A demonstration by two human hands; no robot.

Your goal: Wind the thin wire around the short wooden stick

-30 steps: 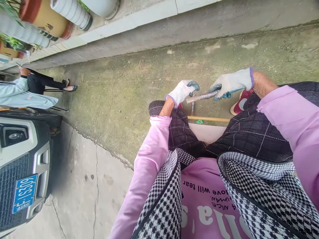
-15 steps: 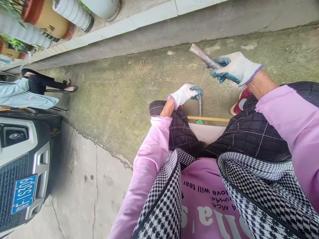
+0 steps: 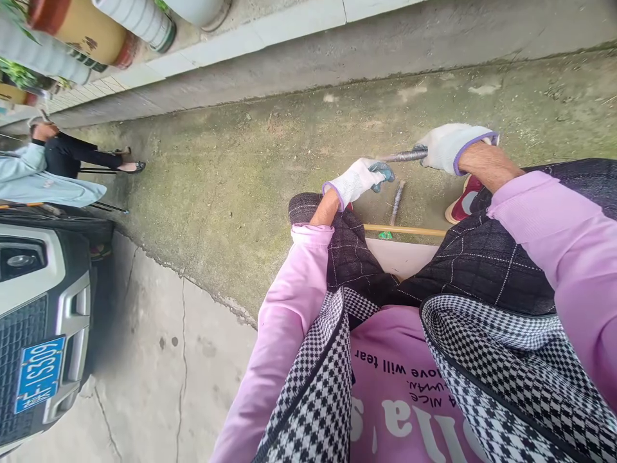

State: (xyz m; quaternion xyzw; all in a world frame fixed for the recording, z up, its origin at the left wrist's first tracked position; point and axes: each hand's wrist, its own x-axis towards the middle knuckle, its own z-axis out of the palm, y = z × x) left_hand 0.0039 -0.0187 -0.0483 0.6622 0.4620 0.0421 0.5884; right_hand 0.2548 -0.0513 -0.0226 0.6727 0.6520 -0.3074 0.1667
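Note:
My right hand, in a white glove with blue-grey coated fingers, is closed around one end of a stick wound with silvery thread. The stick lies nearly level and its bare end points left, close above my left fingers. My left hand, gloved alike, is closed in a pinch; the thin thread in it hardly shows now, though a strand ran to it from the stick a moment ago. Between my knees a second wound stick stands tilted, apart from both hands. At its foot are a small green object and a narrow wooden strip.
Mossy concrete ground stretches around my feet, with a low wall beyond. Flower pots stand on its ledge at the upper left. A seated person is at the far left, near a parked car.
My right hand has come lower and turned, bringing the stick from a raised slant to nearly level near my left hand. The left hand has barely moved. The second stick leans more to the right.

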